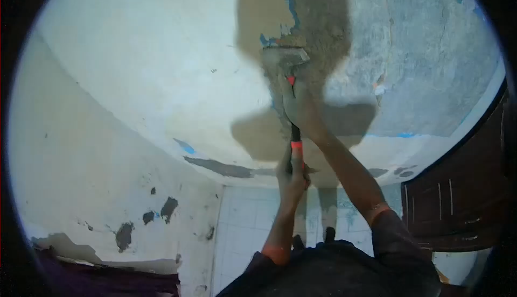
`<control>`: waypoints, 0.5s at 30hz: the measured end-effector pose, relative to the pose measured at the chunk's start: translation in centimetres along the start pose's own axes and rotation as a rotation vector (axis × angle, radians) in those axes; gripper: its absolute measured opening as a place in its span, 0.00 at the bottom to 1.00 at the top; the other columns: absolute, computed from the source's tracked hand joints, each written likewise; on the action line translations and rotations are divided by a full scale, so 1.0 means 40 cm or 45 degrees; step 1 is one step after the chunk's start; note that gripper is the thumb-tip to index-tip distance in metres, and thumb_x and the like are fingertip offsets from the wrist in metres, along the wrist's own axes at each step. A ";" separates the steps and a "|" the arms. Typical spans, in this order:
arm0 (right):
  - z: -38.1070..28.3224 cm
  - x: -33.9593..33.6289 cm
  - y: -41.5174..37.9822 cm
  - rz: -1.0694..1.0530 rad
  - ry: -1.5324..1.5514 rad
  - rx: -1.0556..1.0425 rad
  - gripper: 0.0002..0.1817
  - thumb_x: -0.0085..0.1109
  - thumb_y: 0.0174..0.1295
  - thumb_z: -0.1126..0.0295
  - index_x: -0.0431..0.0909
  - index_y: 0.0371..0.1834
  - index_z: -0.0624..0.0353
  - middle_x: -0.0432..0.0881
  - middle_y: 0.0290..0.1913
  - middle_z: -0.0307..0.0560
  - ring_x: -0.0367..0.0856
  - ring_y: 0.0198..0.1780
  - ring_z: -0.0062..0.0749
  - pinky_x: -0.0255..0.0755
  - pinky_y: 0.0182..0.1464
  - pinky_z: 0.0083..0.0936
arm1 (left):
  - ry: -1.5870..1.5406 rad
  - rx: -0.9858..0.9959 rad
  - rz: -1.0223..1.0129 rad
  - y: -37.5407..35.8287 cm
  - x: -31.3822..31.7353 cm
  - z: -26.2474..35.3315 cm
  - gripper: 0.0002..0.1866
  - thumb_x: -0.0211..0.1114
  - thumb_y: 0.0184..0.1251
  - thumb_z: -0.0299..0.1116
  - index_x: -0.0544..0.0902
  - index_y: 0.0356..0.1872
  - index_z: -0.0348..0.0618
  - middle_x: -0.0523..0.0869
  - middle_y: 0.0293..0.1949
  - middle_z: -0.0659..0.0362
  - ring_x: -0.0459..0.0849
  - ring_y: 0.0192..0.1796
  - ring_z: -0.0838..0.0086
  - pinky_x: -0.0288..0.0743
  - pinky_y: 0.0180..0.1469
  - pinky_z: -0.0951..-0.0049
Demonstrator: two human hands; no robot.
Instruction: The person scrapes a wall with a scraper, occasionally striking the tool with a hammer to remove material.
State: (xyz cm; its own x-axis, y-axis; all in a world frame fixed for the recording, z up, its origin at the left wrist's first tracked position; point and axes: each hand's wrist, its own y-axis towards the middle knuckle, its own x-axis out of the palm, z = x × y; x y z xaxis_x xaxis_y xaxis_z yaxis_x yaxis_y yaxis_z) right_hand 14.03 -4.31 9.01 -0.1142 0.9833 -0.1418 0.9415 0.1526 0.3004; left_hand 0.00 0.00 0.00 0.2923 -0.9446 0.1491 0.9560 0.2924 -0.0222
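A long-handled wall scraper (pixel 296 135) with a black and red handle reaches up toward the wall. Its wide metal blade (pixel 285 56) lies against the wall at the ragged edge between pale paint and bare grey plaster. Wrapped round the lower end of the handle is my left hand (pixel 292 176). My right hand (pixel 299 106) is higher up, close below the blade, closed on the upper handle; some of its fingers are hidden. Strips of blue old paint (pixel 288 1) show along the broken paint edge above the blade.
Bare plaster (pixel 414 71) covers the wall to the right, with a crack running down it. A dark wooden cabinet (pixel 458 189) stands at the lower right. Purple cloth (pixel 107 275) lies at the lower left, by a wall with chipped patches. Floor tiles (pixel 245 216) are below me.
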 end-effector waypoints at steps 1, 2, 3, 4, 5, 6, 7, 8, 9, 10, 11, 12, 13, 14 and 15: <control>-0.008 0.015 -0.032 0.062 0.014 0.073 0.23 0.47 0.73 0.51 0.76 0.37 0.64 0.78 0.24 0.47 0.76 0.26 0.33 0.70 0.32 0.32 | -0.049 -0.049 -0.003 -0.037 -0.018 0.019 0.27 0.52 0.76 0.50 0.67 0.68 0.46 0.71 0.20 0.67 0.66 0.16 0.85 0.58 0.15 0.81; -0.019 0.028 -0.054 0.131 0.038 0.134 0.23 0.47 0.73 0.52 0.76 0.36 0.66 0.75 0.22 0.47 0.75 0.24 0.27 0.68 0.29 0.30 | -0.087 -0.082 -0.008 -0.060 -0.036 0.039 0.24 0.51 0.77 0.50 0.73 0.62 0.43 0.70 0.19 0.68 0.66 0.17 0.86 0.57 0.15 0.82; 0.064 -0.042 -0.179 0.055 -0.110 0.340 0.23 0.47 0.73 0.52 0.76 0.36 0.66 0.75 0.22 0.47 0.75 0.24 0.27 0.68 0.29 0.30 | -0.201 -0.315 0.041 -0.207 0.038 -0.017 0.24 0.51 0.77 0.50 0.73 0.62 0.43 0.70 0.19 0.68 0.66 0.17 0.86 0.57 0.15 0.82; 0.094 -0.002 -0.149 0.020 0.005 0.337 0.23 0.47 0.73 0.53 0.74 0.35 0.66 0.74 0.21 0.46 0.74 0.24 0.26 0.67 0.27 0.30 | -0.087 -0.287 0.032 -0.176 0.000 -0.009 0.25 0.51 0.76 0.52 0.73 0.60 0.40 0.70 0.20 0.66 0.68 0.17 0.84 0.60 0.15 0.80; 0.122 0.021 -0.161 -0.031 0.092 0.403 0.23 0.47 0.74 0.54 0.73 0.33 0.67 0.72 0.19 0.45 0.73 0.23 0.26 0.66 0.26 0.31 | 0.010 -0.334 0.034 -0.182 -0.021 -0.006 0.27 0.50 0.76 0.53 0.74 0.57 0.37 0.71 0.20 0.64 0.70 0.18 0.83 0.62 0.14 0.79; 0.085 0.001 -0.018 0.117 0.092 0.050 0.23 0.46 0.74 0.55 0.72 0.28 0.64 0.70 0.17 0.41 0.70 0.20 0.24 0.64 0.24 0.29 | -0.057 -0.071 0.007 -0.015 0.024 -0.037 0.27 0.49 0.77 0.52 0.72 0.59 0.37 0.69 0.19 0.65 0.68 0.17 0.83 0.61 0.13 0.79; 0.090 0.009 -0.003 0.120 0.102 0.052 0.23 0.46 0.74 0.55 0.72 0.28 0.64 0.70 0.17 0.41 0.70 0.20 0.24 0.64 0.24 0.29 | -0.046 -0.070 0.008 -0.011 0.021 -0.025 0.27 0.49 0.77 0.52 0.72 0.59 0.37 0.69 0.19 0.65 0.68 0.17 0.83 0.61 0.13 0.79; 0.097 0.013 0.024 0.042 0.126 0.016 0.23 0.45 0.74 0.56 0.71 0.27 0.63 0.70 0.17 0.40 0.69 0.19 0.23 0.64 0.23 0.27 | -0.088 -0.061 0.006 -0.010 0.024 0.000 0.25 0.49 0.77 0.51 0.72 0.60 0.39 0.69 0.19 0.66 0.67 0.16 0.84 0.60 0.14 0.80; 0.081 0.011 0.041 -0.035 0.145 -0.030 0.22 0.45 0.74 0.56 0.71 0.26 0.61 0.70 0.17 0.38 0.68 0.18 0.21 0.63 0.22 0.26 | -0.135 -0.043 0.002 -0.004 0.028 0.016 0.24 0.50 0.77 0.50 0.72 0.61 0.41 0.70 0.18 0.67 0.66 0.16 0.85 0.58 0.15 0.81; 0.071 0.006 0.043 -0.038 0.146 -0.031 0.22 0.45 0.74 0.56 0.71 0.26 0.61 0.70 0.17 0.38 0.68 0.18 0.21 0.63 0.22 0.26 | -0.080 -0.024 -0.034 -0.004 0.029 0.018 0.25 0.49 0.78 0.50 0.71 0.62 0.40 0.71 0.18 0.65 0.67 0.16 0.84 0.60 0.15 0.80; 0.063 0.001 0.041 -0.059 0.191 0.043 0.22 0.45 0.74 0.57 0.71 0.25 0.61 0.70 0.17 0.37 0.68 0.18 0.20 0.63 0.21 0.25 | -0.070 -0.028 -0.034 0.002 0.027 0.021 0.25 0.49 0.78 0.50 0.71 0.62 0.40 0.71 0.18 0.65 0.67 0.16 0.84 0.60 0.15 0.80; 0.056 -0.003 0.031 -0.080 0.231 0.123 0.21 0.45 0.74 0.57 0.71 0.25 0.60 0.70 0.17 0.35 0.68 0.17 0.19 0.63 0.20 0.23 | -0.057 -0.025 -0.006 0.009 0.028 0.018 0.26 0.49 0.77 0.51 0.72 0.61 0.39 0.70 0.18 0.66 0.67 0.16 0.84 0.61 0.14 0.79; 0.072 0.004 0.020 -0.085 0.226 0.147 0.21 0.45 0.74 0.57 0.71 0.25 0.60 0.70 0.17 0.35 0.68 0.17 0.19 0.63 0.20 0.23 | -0.051 -0.036 0.029 0.001 0.029 0.009 0.27 0.48 0.77 0.53 0.72 0.59 0.38 0.68 0.18 0.66 0.67 0.15 0.84 0.62 0.14 0.79; 0.094 0.016 0.021 0.012 0.186 0.010 0.22 0.45 0.74 0.58 0.71 0.25 0.60 0.70 0.16 0.35 0.68 0.17 0.19 0.63 0.20 0.24 | -0.020 -0.025 0.017 -0.001 0.022 -0.009 0.27 0.47 0.77 0.52 0.72 0.60 0.38 0.69 0.18 0.66 0.67 0.15 0.84 0.62 0.14 0.80; 0.111 0.027 0.027 0.110 0.148 -0.143 0.22 0.45 0.74 0.58 0.71 0.24 0.60 0.70 0.16 0.35 0.68 0.17 0.19 0.63 0.20 0.24 | -0.025 -0.022 0.019 -0.007 0.018 -0.018 0.27 0.47 0.77 0.52 0.72 0.60 0.38 0.69 0.18 0.66 0.67 0.15 0.84 0.62 0.14 0.80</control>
State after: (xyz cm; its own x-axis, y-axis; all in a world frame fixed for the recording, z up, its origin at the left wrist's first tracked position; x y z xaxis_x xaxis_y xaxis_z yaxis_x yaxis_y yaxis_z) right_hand 16.32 -3.52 5.00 -0.0763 0.9971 -0.0030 0.9088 0.0708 0.4113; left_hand -0.02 -0.87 -0.60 0.3066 -0.9369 0.1683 0.9518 0.3040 -0.0416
